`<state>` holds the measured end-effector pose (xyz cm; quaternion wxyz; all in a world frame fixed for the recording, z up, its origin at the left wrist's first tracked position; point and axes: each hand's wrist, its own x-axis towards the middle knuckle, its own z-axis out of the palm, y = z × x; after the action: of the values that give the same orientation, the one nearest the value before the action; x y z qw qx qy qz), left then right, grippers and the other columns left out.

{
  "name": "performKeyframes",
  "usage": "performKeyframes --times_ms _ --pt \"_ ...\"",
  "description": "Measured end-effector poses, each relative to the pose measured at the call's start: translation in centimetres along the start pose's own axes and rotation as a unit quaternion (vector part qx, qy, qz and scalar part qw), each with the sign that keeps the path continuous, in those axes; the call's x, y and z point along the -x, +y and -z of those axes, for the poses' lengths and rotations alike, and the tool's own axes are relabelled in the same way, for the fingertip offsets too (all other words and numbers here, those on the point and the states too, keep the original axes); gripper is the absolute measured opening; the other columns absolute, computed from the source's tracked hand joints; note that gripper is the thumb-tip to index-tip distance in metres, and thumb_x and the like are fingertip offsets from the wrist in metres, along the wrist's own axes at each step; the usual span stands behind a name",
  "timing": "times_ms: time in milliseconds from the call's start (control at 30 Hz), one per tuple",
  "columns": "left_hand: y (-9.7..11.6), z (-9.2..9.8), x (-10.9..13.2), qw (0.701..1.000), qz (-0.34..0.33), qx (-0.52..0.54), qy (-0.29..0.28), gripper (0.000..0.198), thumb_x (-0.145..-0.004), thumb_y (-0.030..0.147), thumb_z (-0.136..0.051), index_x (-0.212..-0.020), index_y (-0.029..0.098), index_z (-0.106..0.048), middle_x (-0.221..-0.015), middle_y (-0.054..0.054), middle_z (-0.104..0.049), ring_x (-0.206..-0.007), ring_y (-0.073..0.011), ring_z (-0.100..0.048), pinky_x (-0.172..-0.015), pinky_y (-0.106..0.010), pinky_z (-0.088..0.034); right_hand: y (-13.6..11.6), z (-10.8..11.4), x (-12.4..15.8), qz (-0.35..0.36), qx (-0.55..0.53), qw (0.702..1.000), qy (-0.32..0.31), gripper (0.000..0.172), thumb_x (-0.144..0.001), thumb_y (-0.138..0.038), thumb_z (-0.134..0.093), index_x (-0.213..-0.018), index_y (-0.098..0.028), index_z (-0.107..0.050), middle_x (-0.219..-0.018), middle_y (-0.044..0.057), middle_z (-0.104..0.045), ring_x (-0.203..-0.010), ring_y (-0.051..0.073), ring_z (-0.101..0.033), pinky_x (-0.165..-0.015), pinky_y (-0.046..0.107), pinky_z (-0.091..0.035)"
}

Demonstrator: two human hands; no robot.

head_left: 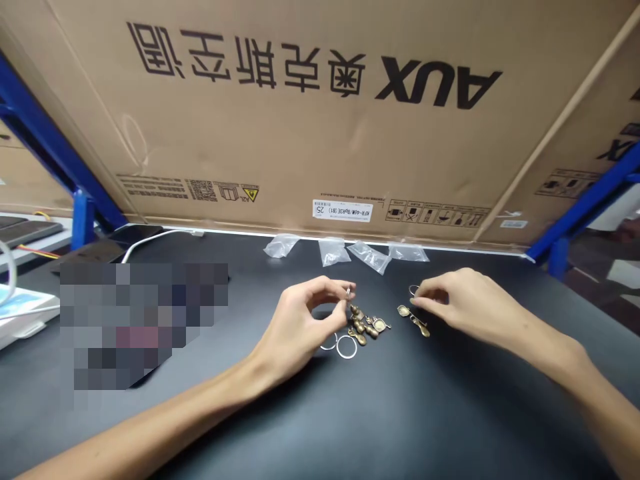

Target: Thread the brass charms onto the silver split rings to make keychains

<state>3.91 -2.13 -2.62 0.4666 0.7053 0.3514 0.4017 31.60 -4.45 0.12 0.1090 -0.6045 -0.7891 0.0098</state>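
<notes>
Head view showed the left hand (313, 313) pinching a ring (349, 293) over heaped charms (359, 325) on the table (450, 413); the right hand (460, 300) had its fingertips at a smaller cluster (421, 327), grip unclear. Separating ringed charms seemed the step, calling for a light, untangling pinch. Four rings and four bags (334, 253) showed; the heap was too jumbled to count.
</notes>
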Motion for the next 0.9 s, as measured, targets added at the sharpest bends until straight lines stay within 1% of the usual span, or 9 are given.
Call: performKeyframes --times_ms 100,200,267,400,500,600,700,800,900 --pt "0.0 -0.1 0.0 1.0 0.001 0.001 0.005 0.005 -0.084 0.022 -0.063 -0.085 0.017 -0.064 -0.113 -0.009 -0.072 -0.111 -0.0215 -0.067 -0.096 -0.033 -0.055 -0.5 -0.4 0.1 0.006 0.008 1.0 -0.014 0.023 -0.087 -0.036 -0.061 -0.07 -0.029 -0.073 -0.058 -0.003 -0.07 -0.048 0.017 -0.061 -0.047 0.027 -0.038" --pt "0.0 -0.1 0.0 1.0 0.002 -0.001 0.006 0.005 -0.084 0.022 -0.063 -0.084 0.017 -0.065 -0.111 -0.009 -0.073 -0.112 -0.0221 -0.066 -0.096 -0.033 -0.055 -1.3 -0.8 0.1 0.011 -0.005 1.0 -0.028 0.03 -0.088 -0.035 -0.059 -0.061 -0.027 -0.069 -0.054 -0.003 -0.068 -0.047 0.016 -0.061 -0.048 0.027 -0.038" --pt "0.0 -0.1 0.0 1.0 -0.002 -0.006 0.002 0.005 -0.084 0.022 -0.063 -0.084 0.017 -0.064 -0.11 -0.008 -0.073 -0.112 -0.0221 -0.066 -0.096 -0.033 -0.055 -1.6 -0.9 0.2 0.011 -0.007 1.0 -0.027 0.032 -0.09 -0.031 -0.057 -0.06 -0.027 -0.067 -0.054 -0.003 -0.068 -0.046 0.016 -0.06 -0.048 0.027 -0.037" --pt "-0.1 -0.1 0.1 1.0 -0.01 -0.025 0.0 0.006 -0.085 0.022 -0.062 -0.083 0.017 -0.063 -0.11 -0.008 -0.073 -0.112 -0.0216 -0.067 -0.099 -0.034 -0.054 -1.6 -0.8 0.2 0.016 -0.021 0.999 -0.027 0.026 -0.091 -0.029 -0.055 -0.07 -0.028 -0.071 -0.056 -0.004 -0.069 -0.051 0.016 -0.063 -0.05 0.026 -0.038" --pt "0.0 -0.2 0.1 0.998 -0.025 -0.05 0.007 0.005 -0.086 0.022 -0.06 -0.083 0.018 -0.062 -0.108 -0.008 -0.073 -0.112 -0.0224 -0.066 -0.1 -0.037 -0.053 -1.6 -0.4 0.1 0.024 -0.056 0.998 -0.004 0.022 -0.092 -0.031 -0.054 -0.081 -0.028 -0.072 -0.064 -0.003 -0.072 -0.056 0.016 -0.065 -0.052 0.026 -0.042" --pt "0.2 -0.3 0.2 0.995 -0.052 -0.08 0.007 0.005 -0.086 0.021 -0.059 -0.084 0.018 -0.061 -0.103 -0.007 -0.075 -0.109 -0.0223 -0.068 -0.098 -0.037 -0.054 -2.3 -0.2 0.1 0.041 -0.122 0.991 0.028 0.024 -0.095 -0.039 -0.052 -0.092 -0.025 -0.072 -0.078 0.001 -0.075 -0.058 0.016 -0.065 -0.055 0.027 -0.047" --pt "0.4 -0.4 0.2 0.989 -0.095 -0.115 0.004 0.005 -0.085 0.018 -0.058 -0.082 0.018 -0.062 -0.097 -0.006 -0.077 -0.1 -0.021 -0.071 -0.09 -0.033 -0.056 -3.5 -0.3 0.3 0.053 -0.19 0.979 0.058 0.026 -0.095 -0.041 -0.051 -0.095 -0.024 -0.071 -0.092 0.003 -0.075 -0.066 0.017 -0.066 -0.059 0.028 -0.05" --pt "0.2 -0.4 0.4 0.978 -0.144 -0.149 -0.007 0.005 -0.084 0.016 -0.059 -0.082 0.018 -0.063 -0.098 -0.005 -0.077 -0.095 -0.0189 -0.072 -0.084 -0.028 -0.056 -4.9 -0.7 0.5 0.051 -0.237 0.968 0.069 0.022 -0.095 -0.038 -0.054 -0.092 -0.024 -0.07 -0.092 0.002 -0.075 -0.075 0.017 -0.067 -0.063 0.026 -0.051" --pt "0.0 -0.5 0.6 0.966 -0.177 -0.188 -0.015 0.005 -0.084 0.015 -0.059 -0.085 0.019 -0.062 -0.104 -0.005 -0.075 -0.089 -0.0158 -0.072 -0.081 -0.025 -0.055 -6.0 -1.2 0.8 0.052 -0.265 0.961 0.066 0.019 -0.095 -0.036 -0.055 -0.093 -0.024 -0.07 -0.089 0.0 -0.074 -0.075 0.016 -0.067 -0.063 0.025 -0.051"
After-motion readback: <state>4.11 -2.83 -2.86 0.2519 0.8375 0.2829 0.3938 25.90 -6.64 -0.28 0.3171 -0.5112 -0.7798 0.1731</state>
